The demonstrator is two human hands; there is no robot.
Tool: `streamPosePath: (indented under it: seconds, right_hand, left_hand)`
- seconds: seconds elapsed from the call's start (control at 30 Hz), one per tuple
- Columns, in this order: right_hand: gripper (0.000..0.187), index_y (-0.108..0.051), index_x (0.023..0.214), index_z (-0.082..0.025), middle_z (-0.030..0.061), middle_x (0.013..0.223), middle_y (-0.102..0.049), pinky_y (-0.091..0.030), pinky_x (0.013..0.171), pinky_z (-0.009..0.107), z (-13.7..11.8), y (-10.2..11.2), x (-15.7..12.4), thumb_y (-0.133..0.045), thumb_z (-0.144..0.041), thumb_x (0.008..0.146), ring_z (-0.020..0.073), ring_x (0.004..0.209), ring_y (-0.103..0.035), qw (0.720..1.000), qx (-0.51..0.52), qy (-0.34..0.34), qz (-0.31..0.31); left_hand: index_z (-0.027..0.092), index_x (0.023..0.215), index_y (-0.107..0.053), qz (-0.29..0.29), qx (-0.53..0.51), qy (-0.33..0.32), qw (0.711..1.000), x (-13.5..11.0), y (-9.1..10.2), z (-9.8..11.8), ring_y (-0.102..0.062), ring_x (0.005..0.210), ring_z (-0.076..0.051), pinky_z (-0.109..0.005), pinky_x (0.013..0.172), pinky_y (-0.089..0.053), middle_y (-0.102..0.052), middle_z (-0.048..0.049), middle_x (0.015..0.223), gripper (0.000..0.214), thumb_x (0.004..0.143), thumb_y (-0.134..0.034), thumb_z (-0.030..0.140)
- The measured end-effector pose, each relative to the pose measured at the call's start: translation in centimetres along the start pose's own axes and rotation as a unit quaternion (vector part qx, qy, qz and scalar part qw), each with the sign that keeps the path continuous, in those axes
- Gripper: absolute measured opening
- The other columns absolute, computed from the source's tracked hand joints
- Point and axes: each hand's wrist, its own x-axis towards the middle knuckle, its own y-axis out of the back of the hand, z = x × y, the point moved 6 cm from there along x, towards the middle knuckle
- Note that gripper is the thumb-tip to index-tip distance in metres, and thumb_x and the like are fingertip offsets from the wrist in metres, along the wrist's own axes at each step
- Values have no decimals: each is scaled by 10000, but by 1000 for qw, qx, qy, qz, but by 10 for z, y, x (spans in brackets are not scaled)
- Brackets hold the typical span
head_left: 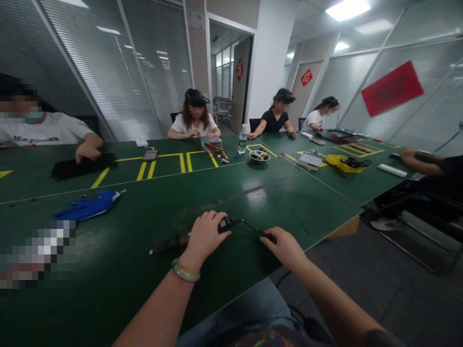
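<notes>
My left hand (pixel 207 234), a green bangle on its wrist, is closed over a small black device (pixel 227 223) lying on the green table (pixel 152 212) near its front edge. A thin black cable (pixel 249 225) runs from the device to my right hand (pixel 284 246). That hand pinches the cable's black plug end (pixel 269 236) between thumb and fingers. A dark rod-shaped tool (pixel 167 244) lies on the table just left of my left hand.
A blue glove (pixel 88 206) lies to the left. Farther back stand a water bottle (pixel 242 139), a metal bowl (pixel 259 156), a yellow tray (pixel 344 164) and an open box with wires (pixel 213 144). Several people sit around the table; another person's arm (pixel 423 161) rests at right.
</notes>
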Motion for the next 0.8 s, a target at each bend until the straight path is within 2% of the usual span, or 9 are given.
streamPosePath:
  seconds: [0.07, 0.17, 0.27, 0.37, 0.47, 0.6, 0.67, 0.8]
  right_hand:
    - [268, -703, 942, -222, 43, 896, -642, -456, 676, 290, -4, -7, 5, -587, -454, 876, 189, 781, -602, 999, 42, -9, -8]
    - [274, -710, 991, -213, 46, 927, -645, -454, 729, 287, -8, -16, 14, -591, -430, 875, 189, 836, -601, 996, 92, -15, -7]
    - [274, -705, 1068, -221, 46, 979, -637, -439, 822, 284, -8, -20, 19, -541, -378, 914, 182, 911, -596, 991, 130, -18, 26]
    - [274, -731, 993, -231, 43, 957, -618, -435, 824, 284, -8, -27, 19, -527, -401, 927, 178, 891, -592, 987, 152, -24, 36]
    - [268, -746, 897, -243, 38, 938, -600, -426, 854, 300, -11, -34, 16, -559, -435, 910, 185, 890, -585, 986, 162, -23, 30]
    - [230, -747, 864, -241, 48, 998, -573, -415, 898, 305, -18, -39, 10, -607, -422, 883, 196, 971, -560, 984, 172, -24, 40]
    - [218, -751, 849, -241, 50, 1008, -557, -422, 882, 292, -21, -40, 8, -624, -416, 873, 190, 977, -554, 983, 178, -26, 25]
    - [208, -756, 826, -238, 39, 942, -549, -440, 775, 270, -31, -37, 15, -640, -408, 862, 156, 842, -565, 985, 165, -16, -46]
  left_hand:
    - [288, 1191, -576, 13, 22, 15, 1000, 0, 2, -3, -514, 1042, -281, -397, 877, -413, -567, -68, 1111, 476, 779, -691, 497]
    - [282, 1211, -569, 0, 29, 19, 999, 1, -1, -7, -504, 1038, -277, -390, 876, -410, -551, -69, 1097, 514, 773, -689, 524]
    - [278, 1206, -581, -12, 11, 9, 1000, 2, -7, -7, -517, 1011, -249, -362, 870, -410, -544, -62, 1069, 461, 844, -583, 565]
    - [277, 1200, -594, -4, 3, 7, 1000, 2, -9, -5, -543, 961, -221, -342, 843, -412, -532, -61, 1047, 374, 924, -479, 502]
    - [279, 1178, -606, 1, 0, 1, 1000, 2, -10, 1, -555, 929, -207, -331, 818, -413, -525, -56, 1048, 313, 932, -485, 430]
    - [272, 1129, -614, 15, -9, -8, 1000, 1, -6, 7, -553, 978, -210, -344, 846, -403, -540, -48, 1107, 237, 921, -523, 342]
    - [278, 1121, -614, 17, -16, -8, 1000, -1, -5, 8, -548, 1011, -215, -356, 868, -393, -555, -40, 1132, 222, 914, -539, 314]
    - [298, 1141, -597, 6, -28, -16, 999, -4, -4, 10, -547, 1030, -220, -365, 874, -395, -584, -27, 1132, 249, 893, -578, 308]
